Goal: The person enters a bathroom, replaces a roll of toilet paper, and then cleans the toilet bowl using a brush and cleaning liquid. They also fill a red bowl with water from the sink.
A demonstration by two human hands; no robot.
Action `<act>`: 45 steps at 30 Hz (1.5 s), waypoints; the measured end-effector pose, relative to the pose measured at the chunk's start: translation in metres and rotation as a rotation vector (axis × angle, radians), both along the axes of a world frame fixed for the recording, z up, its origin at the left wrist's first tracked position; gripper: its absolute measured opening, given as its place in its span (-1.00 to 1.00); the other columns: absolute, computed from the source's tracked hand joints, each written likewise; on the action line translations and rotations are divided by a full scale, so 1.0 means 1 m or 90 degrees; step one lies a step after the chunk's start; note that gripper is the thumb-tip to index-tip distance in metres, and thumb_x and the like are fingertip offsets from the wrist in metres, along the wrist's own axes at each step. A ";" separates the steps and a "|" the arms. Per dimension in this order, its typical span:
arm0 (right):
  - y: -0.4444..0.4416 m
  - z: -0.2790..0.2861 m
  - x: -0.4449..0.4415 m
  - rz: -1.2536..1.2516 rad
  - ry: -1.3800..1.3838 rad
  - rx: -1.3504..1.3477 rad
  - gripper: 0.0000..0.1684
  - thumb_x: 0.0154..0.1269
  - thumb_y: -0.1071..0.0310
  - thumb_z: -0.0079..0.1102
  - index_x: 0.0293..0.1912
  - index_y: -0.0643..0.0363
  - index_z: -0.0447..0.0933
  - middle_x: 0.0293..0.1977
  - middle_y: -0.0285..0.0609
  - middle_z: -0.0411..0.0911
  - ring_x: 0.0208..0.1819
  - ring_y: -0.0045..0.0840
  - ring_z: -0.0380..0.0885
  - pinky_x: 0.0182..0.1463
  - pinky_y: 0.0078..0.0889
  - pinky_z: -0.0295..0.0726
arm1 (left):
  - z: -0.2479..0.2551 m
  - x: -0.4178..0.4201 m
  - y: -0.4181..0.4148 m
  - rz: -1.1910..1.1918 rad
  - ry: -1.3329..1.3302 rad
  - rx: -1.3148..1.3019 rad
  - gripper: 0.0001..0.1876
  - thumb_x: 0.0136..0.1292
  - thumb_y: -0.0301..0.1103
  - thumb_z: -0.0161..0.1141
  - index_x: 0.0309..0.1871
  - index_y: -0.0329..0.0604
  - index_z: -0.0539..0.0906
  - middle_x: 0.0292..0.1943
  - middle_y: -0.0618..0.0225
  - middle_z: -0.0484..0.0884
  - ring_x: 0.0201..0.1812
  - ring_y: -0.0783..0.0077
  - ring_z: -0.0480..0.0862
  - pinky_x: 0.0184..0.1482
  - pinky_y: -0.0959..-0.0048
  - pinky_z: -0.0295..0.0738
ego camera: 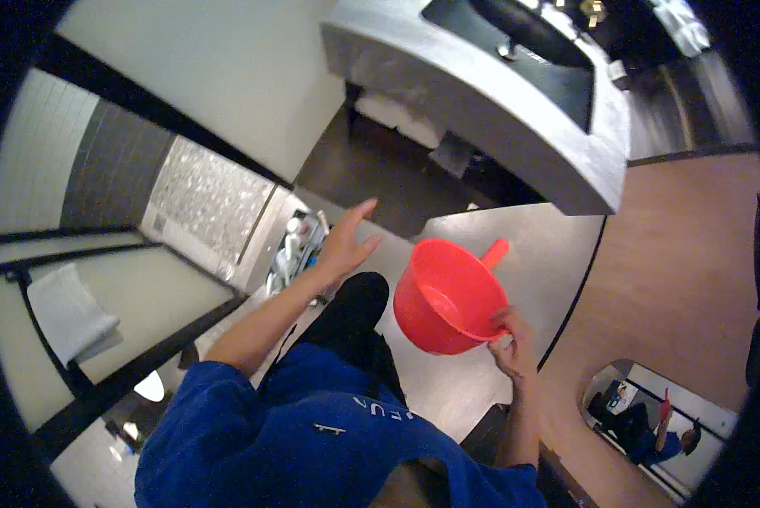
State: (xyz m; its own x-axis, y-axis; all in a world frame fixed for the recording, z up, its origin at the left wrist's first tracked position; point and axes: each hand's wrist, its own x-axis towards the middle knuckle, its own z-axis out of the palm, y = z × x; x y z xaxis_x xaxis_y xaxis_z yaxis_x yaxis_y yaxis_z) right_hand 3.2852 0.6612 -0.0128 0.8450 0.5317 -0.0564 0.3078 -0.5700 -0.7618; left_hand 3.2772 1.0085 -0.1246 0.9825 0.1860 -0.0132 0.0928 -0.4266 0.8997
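Note:
A red plastic water dipper (424, 311) hangs in front of me, tilted so that I look into its hollow. Its stub handle (496, 253) points away from me, and I see nothing inside the bowl. My right hand (512, 346) pinches the dipper's rim on the side nearest me. My left hand (345, 247) is held out with the fingers apart and holds nothing. Just left of that hand, lower down, stands a caddy (304, 244) filled with several bottles and small items. Its far details are too blurred to tell.
A grey stone vanity (469, 82) with a dark basin (545, 76) juts in ahead. Black-framed glass panels (202, 63) stand at the left, one with a white towel (72, 311) on a bar. A mirror (659, 425) is at the lower right, by a wood-toned surface (672, 267).

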 end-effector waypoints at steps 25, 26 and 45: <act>0.017 0.049 0.711 -0.502 0.195 0.189 -0.55 0.42 -0.03 -0.15 0.02 0.14 0.34 -0.33 -0.31 0.47 -0.34 -0.58 0.47 -0.18 -0.34 0.51 | 0.164 0.515 -0.017 -0.551 0.441 0.059 -0.45 0.19 -0.06 0.16 -0.78 -0.30 0.43 -0.81 0.20 0.48 -0.78 0.34 0.52 -0.67 0.34 0.42; 0.030 0.044 0.733 -0.513 0.204 0.276 -0.52 0.42 -0.08 -0.20 0.02 0.12 0.32 -0.28 -0.26 0.47 -0.27 -0.56 0.48 -0.16 -0.25 0.51 | 0.152 0.522 -0.016 -0.523 0.424 0.052 -0.46 0.19 -0.09 0.16 -0.83 -0.28 0.42 -0.84 0.23 0.45 -0.77 0.35 0.52 -0.64 0.35 0.42; 0.048 0.062 0.787 -0.483 0.295 0.324 -0.71 0.42 0.18 -0.07 -0.27 0.17 0.50 -0.71 -0.49 0.20 -0.79 -0.81 0.01 -0.74 -0.68 -0.08 | 0.078 0.548 -0.053 -0.155 0.360 0.151 -0.51 0.13 -0.04 0.21 -0.10 -0.33 0.50 -0.21 -0.03 0.63 -0.12 0.03 0.64 -0.08 0.18 0.50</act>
